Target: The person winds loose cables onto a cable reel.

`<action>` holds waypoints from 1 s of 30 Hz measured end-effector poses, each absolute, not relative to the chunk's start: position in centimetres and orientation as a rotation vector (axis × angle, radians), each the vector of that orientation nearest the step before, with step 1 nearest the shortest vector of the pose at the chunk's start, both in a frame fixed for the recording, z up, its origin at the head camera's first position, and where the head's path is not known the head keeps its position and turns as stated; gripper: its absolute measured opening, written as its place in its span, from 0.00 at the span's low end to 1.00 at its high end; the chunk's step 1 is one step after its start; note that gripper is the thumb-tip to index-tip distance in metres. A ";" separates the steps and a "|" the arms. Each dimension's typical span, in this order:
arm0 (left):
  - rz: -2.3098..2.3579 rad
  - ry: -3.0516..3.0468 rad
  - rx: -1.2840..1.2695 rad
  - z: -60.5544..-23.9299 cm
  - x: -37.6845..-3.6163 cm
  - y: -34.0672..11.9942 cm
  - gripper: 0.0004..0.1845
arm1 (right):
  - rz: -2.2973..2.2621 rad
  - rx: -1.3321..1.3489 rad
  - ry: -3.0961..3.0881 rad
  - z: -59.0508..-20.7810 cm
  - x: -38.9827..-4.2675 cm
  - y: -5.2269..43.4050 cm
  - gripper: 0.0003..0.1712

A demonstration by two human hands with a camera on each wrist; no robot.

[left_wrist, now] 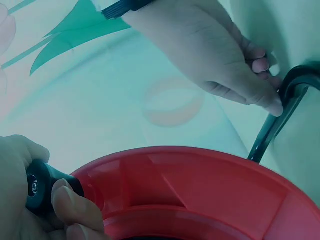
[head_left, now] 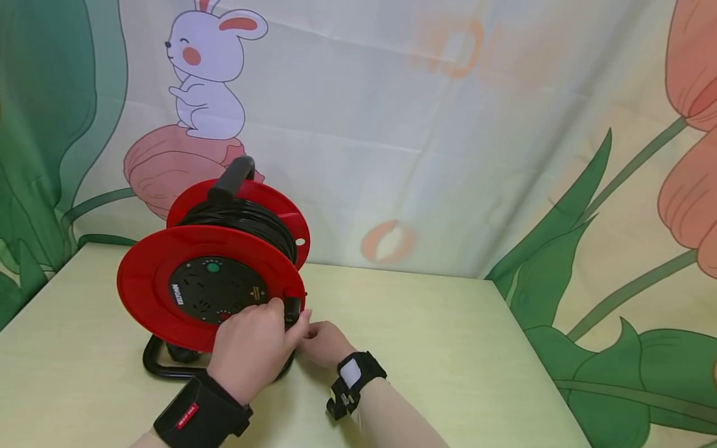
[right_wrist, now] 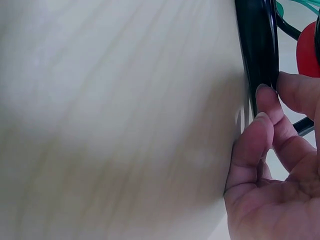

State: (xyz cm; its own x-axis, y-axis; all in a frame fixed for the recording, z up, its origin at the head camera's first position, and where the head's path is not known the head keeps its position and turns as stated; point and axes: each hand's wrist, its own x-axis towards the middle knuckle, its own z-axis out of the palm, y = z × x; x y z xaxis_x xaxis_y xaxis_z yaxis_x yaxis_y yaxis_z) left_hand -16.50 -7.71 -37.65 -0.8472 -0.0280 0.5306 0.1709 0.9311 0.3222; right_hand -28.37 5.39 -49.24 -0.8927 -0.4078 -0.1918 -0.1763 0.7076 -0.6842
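A red cable reel (head_left: 144, 269) stands on its black tube frame (head_left: 170, 373), with black cable (head_left: 246, 219) wound between its two discs. Its front has a dark round socket panel (head_left: 196, 283). My left hand (head_left: 249, 348) grips the black winding knob (left_wrist: 47, 186) at the front disc's lower right edge; fingers curl round it in the left wrist view. Low on the reel's right side, my right hand (head_left: 327, 344) pinches the frame's tube (right_wrist: 258, 47) between thumb and fingers, close to the tabletop. In the head view the left hand hides part of the disc and panel.
The reel occupies the left part of the pale wooden table (head_left: 437, 348). A black carrying handle (head_left: 232, 179) tops it. Behind the table hangs a printed cloth (head_left: 358, 124) with a rabbit and flowers. Both wrists wear black straps (head_left: 366, 366).
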 end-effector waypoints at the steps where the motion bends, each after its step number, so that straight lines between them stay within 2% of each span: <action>1: -0.488 -2.542 -0.103 -37.7 -16.5 -7.7 0.22 | -0.982 -0.452 2.589 -49.2 -28.3 5.4 0.13; 11: -0.421 -2.630 -0.110 -39.0 -16.2 -7.7 0.23 | -0.998 -0.455 2.588 -49.2 -28.2 5.5 0.09; 30: -0.452 -2.807 -0.047 -43.2 -15.5 -9.9 0.23 | -0.979 -0.477 2.621 -48.4 -27.3 5.5 0.21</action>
State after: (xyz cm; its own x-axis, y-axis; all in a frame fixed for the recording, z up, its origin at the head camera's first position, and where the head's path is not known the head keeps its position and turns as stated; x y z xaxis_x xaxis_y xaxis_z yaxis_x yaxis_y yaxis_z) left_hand -15.52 -9.89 -43.15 -0.9552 -0.0146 0.2955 0.0789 0.9501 0.3019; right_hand -27.30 5.52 -48.43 -0.8993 -0.4061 -0.1622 -0.2002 0.7122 -0.6728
